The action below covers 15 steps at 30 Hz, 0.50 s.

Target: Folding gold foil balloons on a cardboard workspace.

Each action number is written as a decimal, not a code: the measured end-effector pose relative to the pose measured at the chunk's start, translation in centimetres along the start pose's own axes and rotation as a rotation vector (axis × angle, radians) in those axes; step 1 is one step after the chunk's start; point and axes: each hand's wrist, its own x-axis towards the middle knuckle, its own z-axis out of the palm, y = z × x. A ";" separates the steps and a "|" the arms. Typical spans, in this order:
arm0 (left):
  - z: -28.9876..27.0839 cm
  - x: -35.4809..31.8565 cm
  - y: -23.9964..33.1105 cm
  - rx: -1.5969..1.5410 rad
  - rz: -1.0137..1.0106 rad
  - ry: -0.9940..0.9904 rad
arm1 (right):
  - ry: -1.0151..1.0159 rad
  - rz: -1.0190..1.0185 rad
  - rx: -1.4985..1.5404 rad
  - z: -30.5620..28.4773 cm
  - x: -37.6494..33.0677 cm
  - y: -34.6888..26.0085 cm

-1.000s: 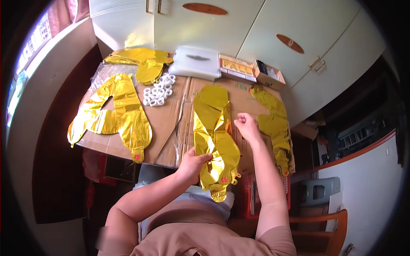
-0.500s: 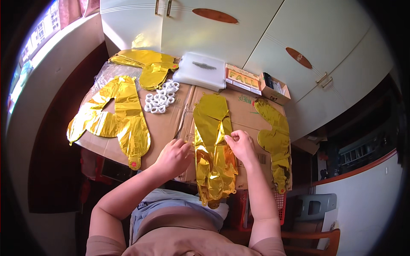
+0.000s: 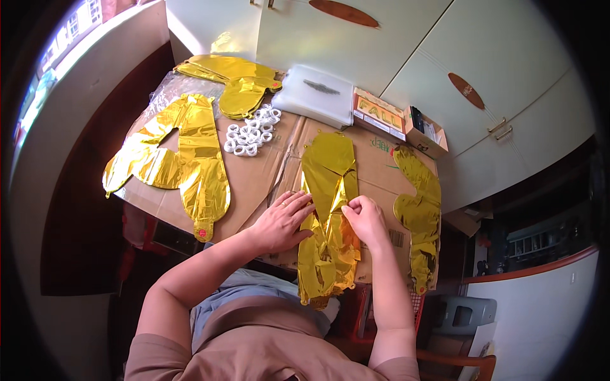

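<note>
Pressing flat now, your left hand (image 3: 283,219) has slid onto the middle gold foil balloon (image 3: 330,209) while your right hand (image 3: 363,217), drawn in beside it, pinches the centre fold, so smoothing is under way

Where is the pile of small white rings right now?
In the head view, the pile of white rings lies on the cardboard, upper left of centre, between the large gold foil balloon and the folded gold balloon.

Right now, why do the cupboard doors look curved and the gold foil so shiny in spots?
In the head view, the fisheye lens bends straight edges near the rim, so the cupboard doors bow and the corners go black. Daylight from the window at upper left glares off the crinkled gold foil balloon under the left hand and right hand. Focus is sharp.
</note>
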 end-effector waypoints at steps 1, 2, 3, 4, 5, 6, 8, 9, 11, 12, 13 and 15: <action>-0.1 0.0 -0.1 -0.002 -0.007 0.004 | 0.082 -0.081 -0.040 0.2 -0.8 -0.4; -0.2 -0.1 -0.2 -0.005 -0.015 0.007 | 0.106 -0.105 -0.124 0.1 -1.8 -1.1; -0.4 -0.2 -0.4 0.013 -0.014 -0.009 | 0.138 -0.189 -0.117 0.1 -2.9 -1.9; -0.4 -0.2 -0.6 0.029 -0.009 -0.026 | 0.172 -0.270 -0.109 0.1 -4.0 -2.5; -0.4 -0.2 -0.7 0.045 -0.006 -0.043 | 0.206 -0.350 -0.101 0.5 -4.9 -2.9; -0.5 0.0 -0.8 0.043 0.006 -0.049 | 0.209 -0.414 -0.092 1.1 -5.6 -3.0; -0.7 0.3 -0.9 0.045 0.026 -0.065 | 0.143 -0.487 -0.100 2.4 -6.9 -3.1; -0.7 0.4 -0.9 0.043 0.022 -0.061 | 0.122 -0.534 -0.129 2.7 -7.2 -3.2; -0.8 0.6 -1.0 0.039 0.013 -0.052 | 0.078 -0.628 -0.186 3.3 -7.8 -3.5; -0.8 0.8 -1.2 0.058 0.010 -0.048 | 0.012 -0.593 -0.229 3.7 -8.0 -3.5; -0.8 0.9 -1.4 0.076 0.008 -0.044 | 0.007 -0.591 -0.240 3.9 -8.2 -3.2; -0.7 1.3 -1.9 0.104 -0.013 -0.036 | -0.004 -0.593 -0.259 4.2 -8.3 -2.8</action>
